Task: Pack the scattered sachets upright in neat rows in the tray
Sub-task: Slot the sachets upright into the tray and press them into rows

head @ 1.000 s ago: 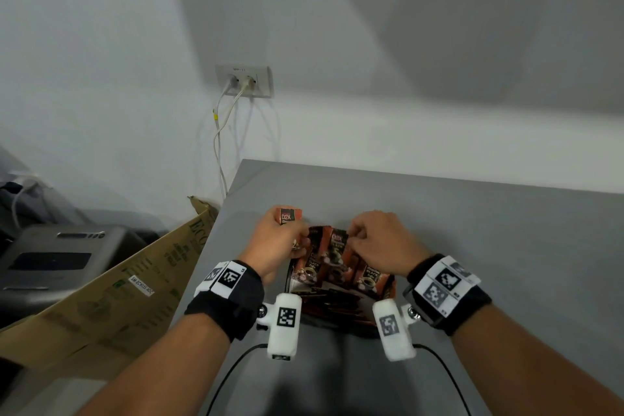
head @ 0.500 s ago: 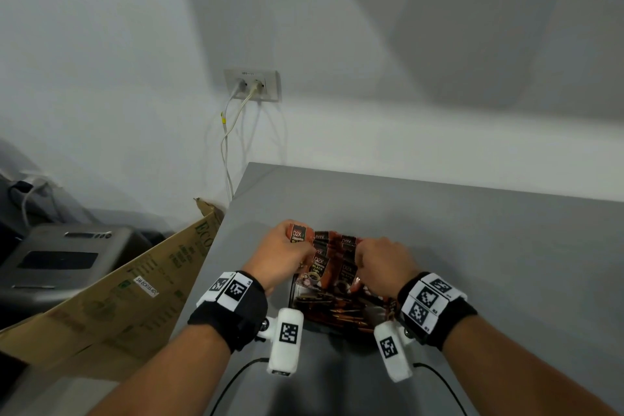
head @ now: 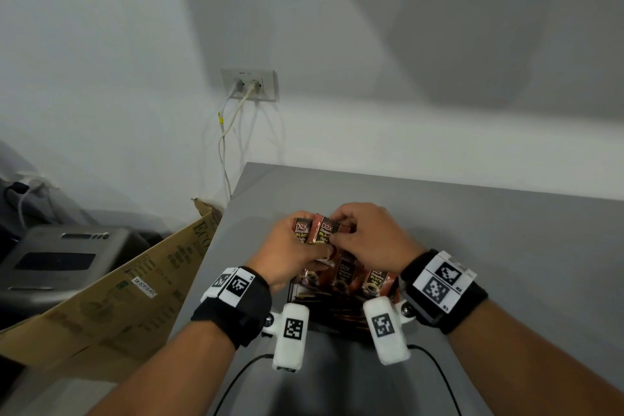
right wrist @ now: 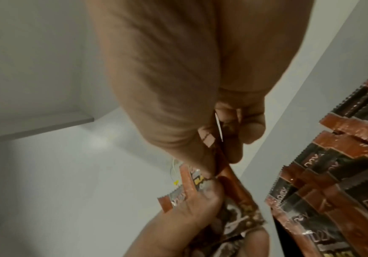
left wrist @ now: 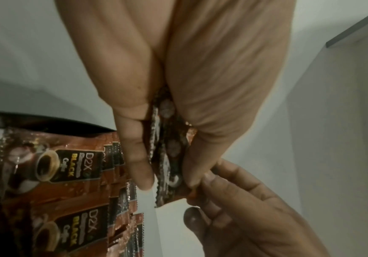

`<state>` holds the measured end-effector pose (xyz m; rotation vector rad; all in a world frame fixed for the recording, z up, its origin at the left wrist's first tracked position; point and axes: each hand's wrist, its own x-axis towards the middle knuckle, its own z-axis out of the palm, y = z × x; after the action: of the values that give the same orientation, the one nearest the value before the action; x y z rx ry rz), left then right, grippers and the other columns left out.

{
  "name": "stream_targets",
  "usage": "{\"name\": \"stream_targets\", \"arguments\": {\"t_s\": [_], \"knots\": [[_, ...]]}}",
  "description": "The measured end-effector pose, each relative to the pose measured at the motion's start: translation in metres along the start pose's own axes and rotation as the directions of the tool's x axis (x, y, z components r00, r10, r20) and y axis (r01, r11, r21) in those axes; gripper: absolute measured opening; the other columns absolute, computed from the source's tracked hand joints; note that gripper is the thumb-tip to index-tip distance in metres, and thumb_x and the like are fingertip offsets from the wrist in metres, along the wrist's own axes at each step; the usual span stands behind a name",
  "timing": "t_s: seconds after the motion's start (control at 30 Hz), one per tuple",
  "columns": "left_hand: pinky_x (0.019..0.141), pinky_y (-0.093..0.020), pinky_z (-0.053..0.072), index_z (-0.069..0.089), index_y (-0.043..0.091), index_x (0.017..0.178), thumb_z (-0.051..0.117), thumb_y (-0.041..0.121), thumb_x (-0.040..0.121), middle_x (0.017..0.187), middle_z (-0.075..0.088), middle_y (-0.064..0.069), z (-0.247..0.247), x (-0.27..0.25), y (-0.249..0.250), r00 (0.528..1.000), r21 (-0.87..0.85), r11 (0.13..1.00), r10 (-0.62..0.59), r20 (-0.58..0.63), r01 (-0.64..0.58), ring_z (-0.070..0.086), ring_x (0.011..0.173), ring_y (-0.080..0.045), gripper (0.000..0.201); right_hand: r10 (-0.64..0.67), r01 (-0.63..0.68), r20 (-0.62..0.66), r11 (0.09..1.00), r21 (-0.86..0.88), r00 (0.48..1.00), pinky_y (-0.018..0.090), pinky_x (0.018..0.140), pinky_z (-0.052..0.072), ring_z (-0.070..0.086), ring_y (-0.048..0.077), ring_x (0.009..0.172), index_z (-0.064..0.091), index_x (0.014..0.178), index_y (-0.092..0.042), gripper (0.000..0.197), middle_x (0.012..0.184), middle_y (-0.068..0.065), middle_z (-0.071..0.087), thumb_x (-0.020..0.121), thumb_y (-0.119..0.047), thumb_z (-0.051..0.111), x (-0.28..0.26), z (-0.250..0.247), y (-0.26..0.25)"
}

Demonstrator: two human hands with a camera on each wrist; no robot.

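- My left hand (head: 290,253) pinches a small bunch of sachets (head: 315,230) at the centre of the head view; they read "D2X BLACK Coffee".
- My right hand (head: 368,236) pinches the same bunch at its top right edge.
- More D2X sachets stand in the dark tray (head: 337,314) just below, on the grey tabletop (head: 506,246).
- The cardboard box (head: 111,307) at lower left carries a label, "SM-ECH135-NDC".

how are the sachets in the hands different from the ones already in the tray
The held sachets are lifted above the table, pinched between the left hand and right hand; the packed sachets stand in the tray, touched by neither hand. The held sachets are a small bunch; the packed sachets form longer overlapping rows. Both carry the same brown and black D2X Black Coffee print.
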<state>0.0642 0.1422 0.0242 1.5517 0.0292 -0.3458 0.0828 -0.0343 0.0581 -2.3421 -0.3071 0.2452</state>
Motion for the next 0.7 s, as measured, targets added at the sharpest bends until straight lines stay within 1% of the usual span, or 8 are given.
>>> {"name": "stream_targets", "arguments": {"t_s": [0.1,0.2,0.33,0.4,0.47,0.53,0.6,0.7], "knots": [[0.075,-0.038,0.060,0.061,0.008,0.115,0.075,0.005,0.087,0.090,0.070,-0.012,-0.011,0.004,-0.005,0.985,-0.008,1.000,-0.021,-0.174,0.020,0.071,0.081,-0.024,0.032,0.051,-0.051,0.000,0.999,-0.010,0.999,0.023,0.066,0.058,0.070,0.008,0.076,0.074,0.094,-0.026,0.013,0.084,-0.008,0.073,0.089,-0.015,0.069,0.005,-0.003,0.000],[0.074,-0.035,0.054,0.061,0.014,0.113,0.066,0.007,0.091,0.086,0.067,-0.008,-0.026,0.006,-0.012,0.940,-0.020,0.998,-0.059,-0.336,0.055,0.064,0.079,-0.020,0.024,0.089,-0.069,0.116,0.984,-0.164,0.989,0.029,0.068,0.061,0.071,0.013,0.075,0.072,0.099,-0.020,0.014,0.088,-0.003,0.073,0.094,-0.011,0.063,0.009,0.007,0.007],[0.075,-0.032,0.052,0.065,0.019,0.108,0.066,0.004,0.085,0.099,0.071,-0.010,-0.034,0.006,-0.017,0.939,0.059,0.995,-0.061,-0.339,0.086,0.065,0.088,-0.019,0.027,0.114,-0.024,0.264,0.947,-0.322,0.958,0.033,0.062,0.060,0.071,0.018,0.071,0.067,0.086,-0.019,0.015,0.083,0.001,0.073,0.089,-0.005,0.062,0.015,0.035,0.012],[0.080,-0.035,0.053,0.066,0.020,0.107,0.065,0.005,0.083,0.103,0.072,-0.011,-0.034,0.006,-0.018,0.943,0.068,0.993,-0.073,-0.325,0.100,0.067,0.098,-0.021,0.028,0.091,0.026,0.298,0.931,-0.364,0.950,0.027,0.056,0.052,0.068,0.020,0.071,0.067,0.083,-0.014,0.014,0.084,0.004,0.073,0.086,-0.001,0.061,0.019,0.043,0.010],[0.084,-0.036,0.054,0.066,0.021,0.106,0.064,0.006,0.080,0.105,0.072,-0.011,-0.034,0.005,-0.018,0.949,0.072,0.991,-0.083,-0.304,0.110,0.067,0.102,-0.022,0.030,0.067,0.065,0.306,0.913,-0.402,0.950,0.019,0.052,0.042,0.063,0.020,0.074,0.070,0.090,-0.009,0.013,0.088,0.005,0.070,0.086,0.000,0.061,0.022,0.049,0.009],[0.085,-0.036,0.053,0.065,0.019,0.106,0.064,0.009,0.073,0.106,0.071,-0.012,-0.031,0.003,-0.016,0.956,0.094,0.990,-0.073,-0.283,0.103,0.066,0.102,-0.022,0.035,0.055,0.084,0.312,0.906,-0.415,0.949,0.023,0.056,0.047,0.064,0.021,0.078,0.070,0.094,-0.007,0.015,0.093,0.007,0.069,0.085,0.001,0.061,0.024,0.055,0.009],[0.086,-0.039,0.053,0.066,0.017,0.103,0.062,0.010,0.069,0.102,0.071,-0.011,-0.030,0.003,-0.016,0.960,0.109,0.989,-0.064,-0.272,0.097,0.065,0.096,-0.022,0.035,0.051,0.094,0.310,0.895,-0.435,0.949,0.032,0.069,0.056,0.067,0.025,0.085,0.069,0.095,-0.006,0.016,0.098,0.009,0.070,0.085,0.001,0.059,0.026,0.060,0.009],[0.074,-0.040,0.052,0.065,0.012,0.093,0.060,-0.003,0.078,0.083,0.065,-0.006,-0.028,0.005,-0.018,0.964,0.139,0.988,-0.023,-0.266,0.062,0.060,0.077,-0.020,0.022,0.040,0.093,0.286,0.895,-0.436,0.957,0.034,0.073,0.055,0.066,0.027,0.088,0.068,0.095,-0.007,0.016,0.100,0.010,0.069,0.084,0.001,0.059,0.027,0.063,0.011]]}}
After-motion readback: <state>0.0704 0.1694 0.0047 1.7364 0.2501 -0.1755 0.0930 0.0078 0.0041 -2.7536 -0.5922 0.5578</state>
